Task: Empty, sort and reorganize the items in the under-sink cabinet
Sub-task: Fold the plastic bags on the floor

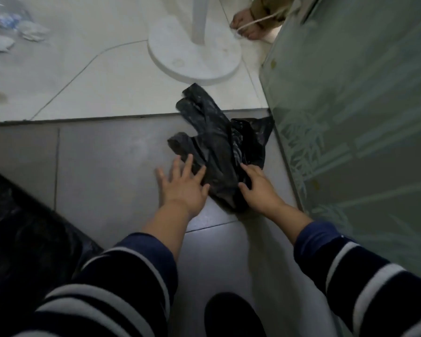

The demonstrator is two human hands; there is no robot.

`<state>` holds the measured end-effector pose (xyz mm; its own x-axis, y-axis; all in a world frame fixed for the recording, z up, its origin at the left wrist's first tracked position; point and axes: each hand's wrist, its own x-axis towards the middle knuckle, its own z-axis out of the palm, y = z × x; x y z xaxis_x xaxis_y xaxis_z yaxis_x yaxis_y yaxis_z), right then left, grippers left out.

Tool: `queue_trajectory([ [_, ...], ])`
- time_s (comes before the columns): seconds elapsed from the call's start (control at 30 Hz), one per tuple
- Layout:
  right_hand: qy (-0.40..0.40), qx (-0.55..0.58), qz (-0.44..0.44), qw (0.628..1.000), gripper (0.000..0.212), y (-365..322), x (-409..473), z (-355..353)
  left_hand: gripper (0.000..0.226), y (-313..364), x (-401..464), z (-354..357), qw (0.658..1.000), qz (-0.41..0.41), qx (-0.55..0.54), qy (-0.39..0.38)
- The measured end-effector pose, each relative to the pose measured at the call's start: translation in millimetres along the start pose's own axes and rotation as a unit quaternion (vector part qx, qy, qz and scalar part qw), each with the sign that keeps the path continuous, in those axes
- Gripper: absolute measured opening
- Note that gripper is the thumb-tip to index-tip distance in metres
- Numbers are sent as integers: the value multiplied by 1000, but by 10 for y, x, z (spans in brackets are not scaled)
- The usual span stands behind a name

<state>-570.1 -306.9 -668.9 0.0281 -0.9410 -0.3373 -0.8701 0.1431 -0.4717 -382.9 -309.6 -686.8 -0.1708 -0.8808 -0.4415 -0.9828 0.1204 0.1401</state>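
I see the black plastic bag (pixel 219 152) lying crumpled on the grey floor (pixel 107 171) at centre frame. My left hand (pixel 182 186) presses it with fingers spread flat; my right hand (pixel 258 188) rests on it, fingers slightly bent. It looks light, limp, slippery; I'd pinch the handle loops.

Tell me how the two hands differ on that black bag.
The left hand lies flat with fingers spread, mostly on the grey floor tile, only its fingertips on the black bag. The right hand has bent fingers pressing into the bag's crumpled middle. Both touch the bag; neither lifts it.
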Motion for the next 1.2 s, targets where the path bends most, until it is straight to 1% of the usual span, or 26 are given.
queue_trajectory([
  [0.1, -20, 69, -33, 997, 53, -330, -48, 107, 57, -329, -20, -154, 996, -88, 5, 0],
  [0.17, 40, 78, -72, 994, 48, -500, -72, 128, 59, -480, -68, -217, 992, -120, -22, 37],
  [0.2, 92, 71, -84, 990, 45, -554, -63, 105, 59, -507, -105, -223, 991, -114, -41, 60],
  [0.27, 199, 14, -69, 977, 46, -603, 14, -4, 55, -495, -191, -199, 992, -61, -72, 81],
  [0.3, 232, -26, -42, 971, 53, -600, 83, -79, 54, -470, -234, -171, 993, -33, -82, 75],
  [0.33, 233, -53, -3, 971, 64, -576, 165, -162, 55, -447, -268, -142, 994, -17, -88, 60],
  [0.4, 147, -14, 99, 984, 83, -469, 329, -289, 58, -420, -305, -89, 996, -20, -91, 10],
  [0.43, 98, 35, 139, 985, 82, -394, 388, -317, 60, -416, -306, -73, 995, -31, -89, -18],
  [0.47, 62, 79, 152, 983, 69, -328, 419, -325, 61, -416, -298, -68, 995, -42, -82, -39],
  [0.53, 54, 139, 117, 982, 34, -252, 381, -308, 64, -423, -270, -97, 994, -59, -70, -58],
  [0.57, 65, 170, 91, 979, 24, -213, 337, -268, 65, -432, -247, -126, 994, -67, -68, -59],
  [0.6, 70, 201, 62, 975, 22, -191, 260, -237, 66, -444, -222, -158, 993, -76, -68, -59],
  [0.67, 47, 229, 6, 972, 28, -128, 67, -175, 69, -458, -171, -233, 991, -92, -72, -60],
  [0.7, 34, 213, -25, 976, 28, -89, -33, -144, 71, -455, -154, -263, 990, -98, -79, -66],
  [0.77, 34, 118, -101, 987, 17, -39, -231, -118, 74, -437, -133, -298, 985, -110, -113, -76],
  [0.8, 40, 55, -139, 988, 16, -45, -320, -115, 75, -431, -127, -306, 981, -116, -141, -67],
  [0.83, 42, 5, -171, 984, 21, -53, -377, -96, 75, -427, -128, -315, 978, -121, -166, -46],
  [0.87, 36, -20, -190, 981, 28, -78, -424, -76, 72, -421, -133, -326, 975, -120, -186, -13],
  [0.9, 21, -12, -187, 982, 35, -101, -458, -63, 67, -411, -140, -340, 973, -112, -198, 29],
  [0.97, -19, 89, -141, 986, 38, -170, -489, -67, 55, -366, -150, -374, 967, -76, -215, 110],
  [1.0, -36, 143, -116, 982, 39, -177, -470, -63, 49, -321, -149, -405, 963, -50, -230, 132],
  [1.07, -53, 234, -76, 968, 46, -190, -417, -59, 41, -195, -130, -479, 954, 2, -265, 137],
  [1.1, -52, 262, -56, 962, 45, -192, -399, -45, 39, -125, -114, -525, 951, 21, -278, 132],
  [1.13, -43, 278, -42, 959, 39, -191, -393, -21, 38, -62, -90, -571, 950, 32, -287, 123],
  [1.17, -24, 261, -32, 964, 29, -175, -382, 8, 38, -11, -64, -606, 951, 36, -287, 111],
  [1.2, 4, 234, -22, 972, 27, -148, -359, 34, 39, 18, -43, -624, 956, 34, -272, 103],
])
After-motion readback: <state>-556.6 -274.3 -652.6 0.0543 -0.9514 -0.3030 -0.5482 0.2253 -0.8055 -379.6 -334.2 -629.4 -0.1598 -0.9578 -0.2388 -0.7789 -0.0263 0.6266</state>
